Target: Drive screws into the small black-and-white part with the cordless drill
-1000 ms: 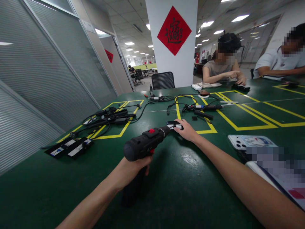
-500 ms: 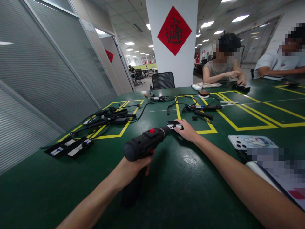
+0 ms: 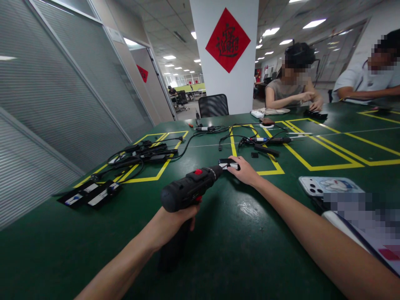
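Observation:
My left hand (image 3: 175, 218) is wrapped round the grip of a black cordless screwdriver (image 3: 187, 192) with a red switch on top. Its nose points away from me at a small black and white device (image 3: 228, 163) lying on the green table (image 3: 93, 246). My right hand (image 3: 245, 171) reaches across and holds that device down with closed fingers. The screwdriver's tip meets the device's left end.
Two flat black parts (image 3: 90, 193) lie at the left. A tangle of black cables and adapters (image 3: 143, 153) sits inside yellow tape boxes. A phone (image 3: 328, 185) lies at the right. Soldering tools (image 3: 268, 141) lie further back. Two people sit at the table's far right.

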`<state>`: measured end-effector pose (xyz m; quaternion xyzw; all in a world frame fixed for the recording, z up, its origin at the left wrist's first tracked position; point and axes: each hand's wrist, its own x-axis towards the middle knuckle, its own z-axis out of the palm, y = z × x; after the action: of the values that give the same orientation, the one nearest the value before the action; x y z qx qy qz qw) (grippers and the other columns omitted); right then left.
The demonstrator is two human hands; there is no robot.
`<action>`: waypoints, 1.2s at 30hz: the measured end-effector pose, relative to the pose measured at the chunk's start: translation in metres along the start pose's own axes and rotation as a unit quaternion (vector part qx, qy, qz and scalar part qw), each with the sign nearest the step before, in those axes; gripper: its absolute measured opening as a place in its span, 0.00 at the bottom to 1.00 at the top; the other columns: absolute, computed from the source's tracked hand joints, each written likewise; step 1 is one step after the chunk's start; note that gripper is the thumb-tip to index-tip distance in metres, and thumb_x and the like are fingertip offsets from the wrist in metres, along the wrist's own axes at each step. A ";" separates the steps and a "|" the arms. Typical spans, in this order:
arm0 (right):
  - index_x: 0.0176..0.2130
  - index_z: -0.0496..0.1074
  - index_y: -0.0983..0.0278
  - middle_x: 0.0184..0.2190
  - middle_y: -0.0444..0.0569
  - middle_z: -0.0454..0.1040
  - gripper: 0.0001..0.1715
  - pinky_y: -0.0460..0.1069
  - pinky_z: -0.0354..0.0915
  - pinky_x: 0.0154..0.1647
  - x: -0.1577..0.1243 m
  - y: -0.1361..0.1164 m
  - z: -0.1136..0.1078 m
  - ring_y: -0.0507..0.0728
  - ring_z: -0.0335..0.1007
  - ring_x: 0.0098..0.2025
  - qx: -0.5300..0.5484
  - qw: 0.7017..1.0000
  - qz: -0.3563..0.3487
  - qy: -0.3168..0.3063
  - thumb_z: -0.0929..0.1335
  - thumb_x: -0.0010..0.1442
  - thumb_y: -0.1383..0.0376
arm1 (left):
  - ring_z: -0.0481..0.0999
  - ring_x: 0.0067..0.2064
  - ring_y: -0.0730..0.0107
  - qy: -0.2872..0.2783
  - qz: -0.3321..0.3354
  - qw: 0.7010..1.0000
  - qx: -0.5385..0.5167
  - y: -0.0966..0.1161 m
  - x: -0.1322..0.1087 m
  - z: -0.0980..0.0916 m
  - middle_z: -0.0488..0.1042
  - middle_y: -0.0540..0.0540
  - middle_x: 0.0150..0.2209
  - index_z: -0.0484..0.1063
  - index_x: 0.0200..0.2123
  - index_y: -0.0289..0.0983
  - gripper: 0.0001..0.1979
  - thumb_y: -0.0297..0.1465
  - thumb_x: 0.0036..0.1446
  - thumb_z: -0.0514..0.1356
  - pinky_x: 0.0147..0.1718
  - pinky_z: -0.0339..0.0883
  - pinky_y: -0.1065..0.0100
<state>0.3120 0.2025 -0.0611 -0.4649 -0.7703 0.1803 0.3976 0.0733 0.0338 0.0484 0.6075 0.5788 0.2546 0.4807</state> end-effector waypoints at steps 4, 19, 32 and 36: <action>0.53 0.65 0.58 0.45 0.48 0.65 0.24 0.51 0.59 0.52 0.001 0.002 0.001 0.56 0.66 0.46 -0.003 1.000 0.000 0.001 0.66 0.57 0.60 | 0.69 0.26 0.67 0.001 0.001 1.000 0.002 -0.002 0.000 0.000 0.72 0.49 0.24 0.69 0.40 0.34 0.12 0.34 0.54 0.57 0.32 0.62 0.63; 0.54 0.65 0.59 0.45 0.49 0.65 0.24 0.52 0.59 0.53 0.000 -0.001 -0.002 0.57 0.66 0.47 -0.006 1.000 0.008 -0.005 0.65 0.58 0.59 | 0.69 0.26 0.68 -0.007 0.003 1.000 0.010 0.000 0.001 -0.001 0.71 0.51 0.23 0.68 0.40 0.34 0.10 0.33 0.56 0.55 0.34 0.61 0.62; 0.54 0.65 0.59 0.45 0.49 0.65 0.24 0.52 0.59 0.52 0.000 0.000 -0.001 0.57 0.66 0.47 -0.006 1.000 -0.003 -0.002 0.66 0.58 0.59 | 0.68 0.25 0.71 0.000 0.002 1.000 -0.016 -0.007 0.004 0.000 0.70 0.50 0.28 0.66 0.41 0.34 0.12 0.33 0.54 0.57 0.31 0.63 0.64; 0.54 0.65 0.59 0.45 0.49 0.65 0.24 0.52 0.60 0.52 0.000 0.000 -0.001 0.56 0.66 0.46 -0.002 1.000 0.001 -0.003 0.66 0.58 0.59 | 0.69 0.25 0.71 -0.003 0.007 1.000 -0.009 -0.006 0.005 -0.001 0.70 0.50 0.27 0.66 0.41 0.34 0.11 0.32 0.55 0.57 0.32 0.63 0.63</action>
<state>0.3131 0.2019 -0.0605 -0.4657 -0.7716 0.1807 0.3939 0.0705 0.0378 0.0426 0.6078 0.5712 0.2610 0.4859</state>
